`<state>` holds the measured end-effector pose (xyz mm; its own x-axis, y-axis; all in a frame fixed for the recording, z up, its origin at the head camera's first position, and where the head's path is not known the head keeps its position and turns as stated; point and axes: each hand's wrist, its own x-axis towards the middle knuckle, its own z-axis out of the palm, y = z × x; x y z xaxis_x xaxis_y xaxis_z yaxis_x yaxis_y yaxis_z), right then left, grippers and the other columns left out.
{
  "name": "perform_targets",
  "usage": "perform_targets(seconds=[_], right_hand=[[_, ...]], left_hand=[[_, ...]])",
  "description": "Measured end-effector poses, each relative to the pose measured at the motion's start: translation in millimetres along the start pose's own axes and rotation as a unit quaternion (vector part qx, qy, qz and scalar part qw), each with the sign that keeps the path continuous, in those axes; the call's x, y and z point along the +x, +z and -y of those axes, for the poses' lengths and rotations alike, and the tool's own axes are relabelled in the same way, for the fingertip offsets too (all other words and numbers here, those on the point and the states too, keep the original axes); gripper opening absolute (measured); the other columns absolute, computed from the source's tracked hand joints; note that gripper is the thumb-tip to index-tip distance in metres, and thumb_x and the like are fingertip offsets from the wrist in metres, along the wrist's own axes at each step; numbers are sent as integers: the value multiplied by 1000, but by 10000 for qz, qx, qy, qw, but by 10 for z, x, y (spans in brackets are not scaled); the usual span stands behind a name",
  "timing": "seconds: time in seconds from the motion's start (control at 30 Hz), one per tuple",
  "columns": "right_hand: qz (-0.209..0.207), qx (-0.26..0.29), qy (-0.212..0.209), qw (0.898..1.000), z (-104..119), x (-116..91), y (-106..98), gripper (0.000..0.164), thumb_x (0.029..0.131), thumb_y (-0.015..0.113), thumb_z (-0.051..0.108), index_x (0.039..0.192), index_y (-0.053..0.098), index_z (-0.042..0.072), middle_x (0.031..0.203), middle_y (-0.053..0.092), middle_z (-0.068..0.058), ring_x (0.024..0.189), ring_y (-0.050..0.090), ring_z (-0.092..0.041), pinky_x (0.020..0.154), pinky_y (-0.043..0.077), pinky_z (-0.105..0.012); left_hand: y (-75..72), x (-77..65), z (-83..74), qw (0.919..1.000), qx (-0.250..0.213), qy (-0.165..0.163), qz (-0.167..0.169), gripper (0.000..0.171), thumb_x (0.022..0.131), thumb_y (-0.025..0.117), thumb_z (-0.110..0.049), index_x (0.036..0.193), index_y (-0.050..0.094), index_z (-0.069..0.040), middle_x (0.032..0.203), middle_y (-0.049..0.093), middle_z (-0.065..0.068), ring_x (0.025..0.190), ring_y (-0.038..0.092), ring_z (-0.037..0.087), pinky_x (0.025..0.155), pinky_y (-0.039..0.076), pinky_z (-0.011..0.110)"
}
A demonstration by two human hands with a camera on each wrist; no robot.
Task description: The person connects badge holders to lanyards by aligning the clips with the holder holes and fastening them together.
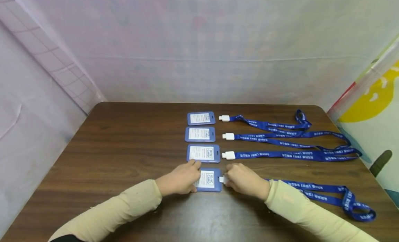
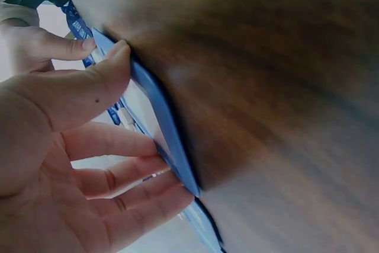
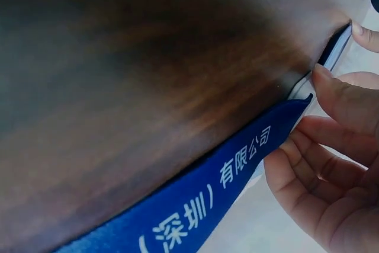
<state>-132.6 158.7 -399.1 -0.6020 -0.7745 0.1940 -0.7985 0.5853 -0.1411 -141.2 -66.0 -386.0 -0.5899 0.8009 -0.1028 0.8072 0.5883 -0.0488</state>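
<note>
Nearest the person lies a blue ID card holder [image 1: 207, 180] with a white card in it, flat on the wooden table. My left hand [image 1: 182, 178] grips it at its left end; in the left wrist view the thumb is on one long edge of the holder [image 2: 164, 119] and the fingertips are on the other. Between its thumb and fingers, my right hand [image 1: 246, 180] pinches the white clip [image 3: 301, 87] of a blue lanyard [image 1: 324, 197]. The clip's tip is right at the holder's slotted end. Beyond the right wrist, this lanyard runs off and ends in a loop.
Farther back, three more blue card holders [image 1: 203, 153] lie in a column. To their right, a lanyard with a white clip [image 1: 228, 155] is laid out beside each one. The brown table [image 1: 124, 141] meets pale cloth walls [image 1: 199, 79] at the back and sides.
</note>
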Motion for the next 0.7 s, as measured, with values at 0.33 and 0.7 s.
perform_targets(seconds=[0.33,0.7], right_hand=[[91,82,42,9999,-4,19,-3,18,66,71,3,59,55,11,61,46,3,51,47,-11,45,41,-21],[203,56,-19,9998,-8,64,-7,18,65,74,6,59,57,10,62,51,2,52,50,-12,47,43,-21]], left_hand=[[-18,31,-26,9999,123,63,-17,29,65,79,-35,71,65,-10,84,47,4,76,43,17,58,44,21],[-33,16,-21,9999,34,-28,117,30,65,79,-35,73,66,-9,83,46,4,75,43,16,59,44,21]])
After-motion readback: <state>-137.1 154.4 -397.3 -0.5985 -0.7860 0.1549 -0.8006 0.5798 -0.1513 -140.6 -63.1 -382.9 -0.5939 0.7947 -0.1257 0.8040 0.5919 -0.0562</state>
